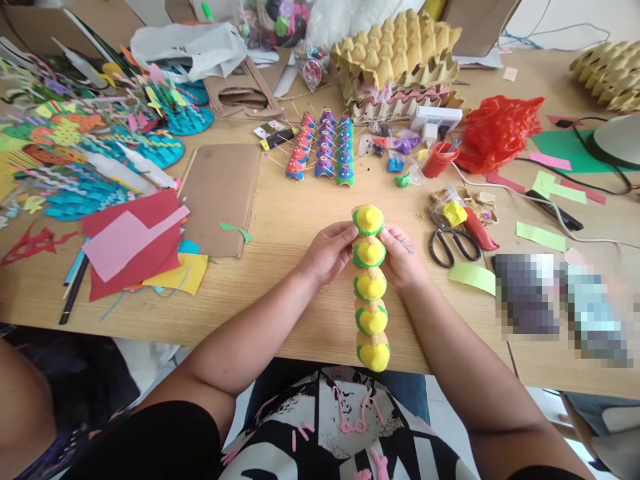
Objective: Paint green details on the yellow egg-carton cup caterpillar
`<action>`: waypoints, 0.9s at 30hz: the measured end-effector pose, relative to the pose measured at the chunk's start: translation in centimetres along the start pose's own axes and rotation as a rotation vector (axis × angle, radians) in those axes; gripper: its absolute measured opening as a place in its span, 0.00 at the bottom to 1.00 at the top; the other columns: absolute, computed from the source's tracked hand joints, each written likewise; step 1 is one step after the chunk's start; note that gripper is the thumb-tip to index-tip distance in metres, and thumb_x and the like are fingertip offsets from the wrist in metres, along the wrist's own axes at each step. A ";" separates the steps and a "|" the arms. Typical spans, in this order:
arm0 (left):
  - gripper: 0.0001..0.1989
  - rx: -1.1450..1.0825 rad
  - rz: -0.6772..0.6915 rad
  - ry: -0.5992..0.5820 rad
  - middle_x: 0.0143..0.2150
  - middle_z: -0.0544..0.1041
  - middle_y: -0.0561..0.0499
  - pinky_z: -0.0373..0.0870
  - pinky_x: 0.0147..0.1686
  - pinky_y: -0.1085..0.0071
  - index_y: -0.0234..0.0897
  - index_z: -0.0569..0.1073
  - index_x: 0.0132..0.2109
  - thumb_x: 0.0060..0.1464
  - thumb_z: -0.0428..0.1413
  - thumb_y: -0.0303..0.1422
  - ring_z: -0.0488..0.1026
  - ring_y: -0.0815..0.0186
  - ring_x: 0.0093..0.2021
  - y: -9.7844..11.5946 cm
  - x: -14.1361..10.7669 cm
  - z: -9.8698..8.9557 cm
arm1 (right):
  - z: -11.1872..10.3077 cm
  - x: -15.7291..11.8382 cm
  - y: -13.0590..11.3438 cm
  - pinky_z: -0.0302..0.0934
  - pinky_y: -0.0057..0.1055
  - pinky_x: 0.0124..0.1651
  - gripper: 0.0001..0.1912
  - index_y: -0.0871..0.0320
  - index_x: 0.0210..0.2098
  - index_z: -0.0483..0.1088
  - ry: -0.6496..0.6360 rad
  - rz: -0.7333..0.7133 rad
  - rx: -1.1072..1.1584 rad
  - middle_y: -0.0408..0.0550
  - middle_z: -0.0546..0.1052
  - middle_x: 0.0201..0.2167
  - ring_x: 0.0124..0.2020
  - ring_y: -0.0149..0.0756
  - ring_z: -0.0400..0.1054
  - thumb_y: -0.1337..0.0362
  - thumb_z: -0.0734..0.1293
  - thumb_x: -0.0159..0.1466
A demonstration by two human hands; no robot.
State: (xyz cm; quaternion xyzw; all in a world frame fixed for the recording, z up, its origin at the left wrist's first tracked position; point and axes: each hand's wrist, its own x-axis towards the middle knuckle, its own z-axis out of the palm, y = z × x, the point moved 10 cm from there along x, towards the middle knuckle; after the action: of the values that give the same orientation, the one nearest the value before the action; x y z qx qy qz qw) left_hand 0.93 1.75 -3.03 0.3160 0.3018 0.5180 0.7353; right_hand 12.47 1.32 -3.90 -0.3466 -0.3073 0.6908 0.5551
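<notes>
A strip cut from an egg carton [371, 285] extends from my hands toward my body, over the table's front edge. Its several domed cups carry yellow clay, with green clay around their lower parts. My left hand [331, 250] pinches the far cup from the left side. On the opposite side, my right hand [401, 257] has its thumb and fingers pressed to the same cup. Something thin and bluish [407, 249] shows by the right fingers; its kind is unclear. Beyond my hands stand three decorated carton strips, a red and blue one [300, 148], a purple one [325, 147] and a blue and green one [345, 150].
Black-handled scissors [454, 245] lie right of my hands, near a red cup [440, 160] and a red plastic bag [503, 133]. Egg trays [395, 50] are stacked at the back. Cardboard [220, 200], coloured paper [133, 243] and glue bottles [145, 167] lie left.
</notes>
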 end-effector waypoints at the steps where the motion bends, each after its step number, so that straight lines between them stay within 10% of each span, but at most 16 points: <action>1: 0.17 0.002 -0.002 0.012 0.34 0.84 0.50 0.73 0.36 0.65 0.40 0.86 0.37 0.47 0.76 0.45 0.78 0.63 0.32 0.0 0.0 -0.2 | 0.2 0.0 0.0 0.73 0.31 0.34 0.24 0.51 0.35 0.79 -0.017 0.004 0.001 0.38 0.81 0.28 0.27 0.30 0.72 0.46 0.86 0.47; 27: 0.32 -0.060 -0.086 -0.040 0.41 0.85 0.47 0.75 0.40 0.69 0.37 0.85 0.48 0.50 0.70 0.60 0.80 0.62 0.39 -1.2 -0.1 0.4 | -0.6 0.1 -1.3 0.67 0.30 0.38 0.19 0.52 0.34 0.80 -0.030 -0.125 -0.329 0.39 0.79 0.28 0.30 0.30 0.69 0.46 0.82 0.56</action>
State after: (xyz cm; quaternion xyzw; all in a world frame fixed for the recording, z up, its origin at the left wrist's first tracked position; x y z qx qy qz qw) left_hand 1.84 1.34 -3.70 0.2906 0.2847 0.4882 0.7721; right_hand 13.64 1.67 -3.21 -0.4030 -0.4453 0.6004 0.5280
